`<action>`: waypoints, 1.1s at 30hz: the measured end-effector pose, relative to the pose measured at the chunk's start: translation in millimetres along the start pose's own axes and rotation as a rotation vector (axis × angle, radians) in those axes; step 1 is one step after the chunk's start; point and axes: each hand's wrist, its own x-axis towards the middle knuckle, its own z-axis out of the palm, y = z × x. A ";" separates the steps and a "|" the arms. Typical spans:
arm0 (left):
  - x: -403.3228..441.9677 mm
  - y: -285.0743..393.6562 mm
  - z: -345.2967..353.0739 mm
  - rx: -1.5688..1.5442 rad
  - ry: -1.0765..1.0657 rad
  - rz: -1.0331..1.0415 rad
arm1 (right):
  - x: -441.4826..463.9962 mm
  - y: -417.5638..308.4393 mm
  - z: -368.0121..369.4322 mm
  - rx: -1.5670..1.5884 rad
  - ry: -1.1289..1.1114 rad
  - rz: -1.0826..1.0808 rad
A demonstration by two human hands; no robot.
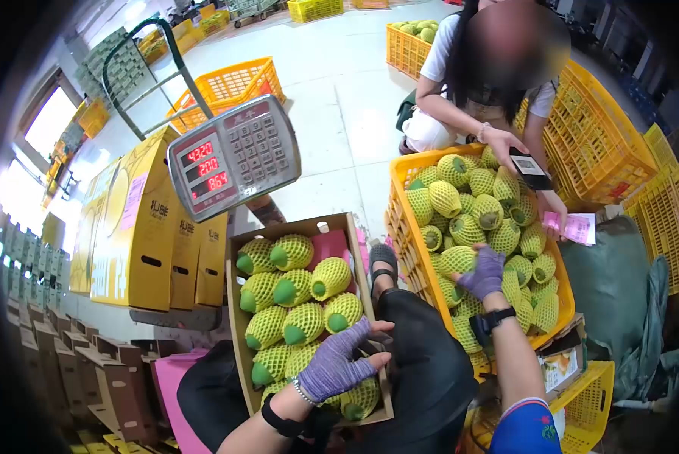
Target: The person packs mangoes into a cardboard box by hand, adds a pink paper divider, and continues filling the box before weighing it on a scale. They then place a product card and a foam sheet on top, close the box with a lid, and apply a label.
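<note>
A cardboard box [234, 333] between my knees holds several green fruits in yellow foam nets [304, 323]. My left hand [341, 362], in a purple fingerless glove, is over the box's lower right part with thumb and fingers apart. To the right stands a yellow crate [423, 261] full of netted fruits [487, 212]. My right hand [485, 274], gloved the same way, reaches into this crate and touches a netted fruit [457, 259]; its fingers are partly spread, and whether it grips the fruit is unclear.
A scale display [233, 155] stands ahead, left of centre, beside yellow cartons [146, 227]. Across the full crate a person [460, 106] holds a phone [531, 170] and pink slips [574, 227]. Other yellow crates [593, 132] stand right and behind.
</note>
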 end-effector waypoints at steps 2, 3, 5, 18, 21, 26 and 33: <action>0.1 -4.1 -6.6 -0.011 -0.019 -0.092 | -11.7 1.4 -3.5 0.509 0.268 -0.259; 0.5 -4.2 -6.9 -0.009 -0.003 -0.097 | -26.9 0.4 -12.5 0.788 0.203 -0.316; 4.7 -0.3 0.2 -0.238 0.102 -0.037 | -54.4 -22.6 -50.9 0.917 0.060 -0.513; 87.0 -30.5 -98.9 0.168 0.734 0.549 | -35.5 -189.6 -60.1 0.193 0.076 -1.006; 115.1 -32.1 -107.4 0.617 0.762 0.473 | -39.9 -229.4 -49.2 -0.298 -0.054 -1.082; 112.9 -39.3 -102.0 0.683 0.717 0.299 | -45.6 -258.8 -50.5 -0.467 -0.423 -0.947; 111.9 -30.5 -114.2 1.374 0.340 -0.015 | -68.0 -268.1 -46.9 -0.468 -0.345 -0.946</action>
